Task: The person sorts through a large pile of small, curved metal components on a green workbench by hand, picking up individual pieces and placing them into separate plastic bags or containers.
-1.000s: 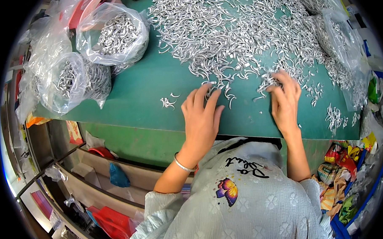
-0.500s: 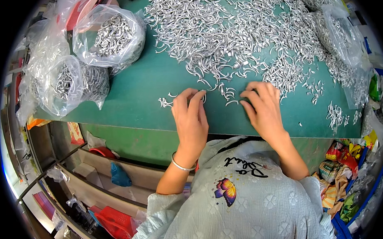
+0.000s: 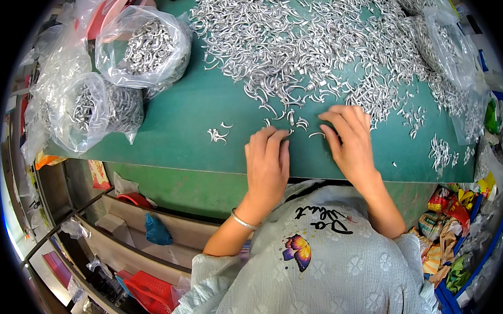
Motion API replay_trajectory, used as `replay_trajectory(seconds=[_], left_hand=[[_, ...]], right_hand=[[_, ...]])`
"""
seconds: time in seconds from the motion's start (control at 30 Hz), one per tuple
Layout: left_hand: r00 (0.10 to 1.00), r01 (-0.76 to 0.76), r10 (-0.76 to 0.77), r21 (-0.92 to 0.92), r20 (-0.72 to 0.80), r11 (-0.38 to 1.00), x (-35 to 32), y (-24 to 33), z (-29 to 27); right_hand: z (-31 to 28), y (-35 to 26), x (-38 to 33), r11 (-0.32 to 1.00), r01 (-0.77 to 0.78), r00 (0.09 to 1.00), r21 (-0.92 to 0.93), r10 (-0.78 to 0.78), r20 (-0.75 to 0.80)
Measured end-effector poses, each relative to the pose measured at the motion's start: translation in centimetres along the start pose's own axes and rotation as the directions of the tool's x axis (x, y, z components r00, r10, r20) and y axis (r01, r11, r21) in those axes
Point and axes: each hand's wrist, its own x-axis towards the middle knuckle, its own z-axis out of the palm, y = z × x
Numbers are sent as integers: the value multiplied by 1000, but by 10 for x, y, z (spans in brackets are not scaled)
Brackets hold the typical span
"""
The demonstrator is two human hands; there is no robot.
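Small curved silver metal pieces lie in a wide heap (image 3: 281,51) on the green tabletop (image 3: 173,132). Close to the tabletop, my left hand (image 3: 267,159) has bent fingers, with the thumb a little apart; its fingertips are slightly blurred. One curved metal piece (image 3: 291,132) shows at its index fingertip. My right hand (image 3: 350,139) rests at the heap's near edge, thumb and index finger apart around nothing visible. Beside its thumb lies another curved piece (image 3: 316,135). Between the hands are a few loose pieces (image 3: 302,123). A small separate group (image 3: 217,135) sits left of my left hand.
Two clear plastic bags of metal pieces, one behind (image 3: 173,65) and one in front (image 3: 125,114), stand at the left. Another filled bag (image 3: 453,56) leans at the far right. Small clusters (image 3: 440,153) lie near the right corner. Shelving with a red basket (image 3: 151,290) is below left.
My left hand has moved right and slightly nearer to me, away from the small left group. My right hand has shifted only slightly. Some loose pieces between the hands lie differently.
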Motion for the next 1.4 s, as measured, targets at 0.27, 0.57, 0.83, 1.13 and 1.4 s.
replay_trajectory(seconds=[0.27,0.57,0.83,1.13,1.4], left_hand=[[1000,6,-10,143,26,990,11,-15,-7],[999,11,-7,102,-35,995,12,2,-2],[1000,12,-12,77,-2,997,1,1,-19],[999,25,-29,147,25,989,3,-2,1],[975,105,-47,264,-217,959,4,-21,-42]], right_hand=[[7,0,9,1000,22,997,-9,-21,69],[7,-4,9,999,51,996,6,-51,71],[13,-15,14,973,188,982,136,-186,-27],[6,-9,9,992,41,999,116,-38,-24],[10,-7,11,989,100,995,107,-100,-9]])
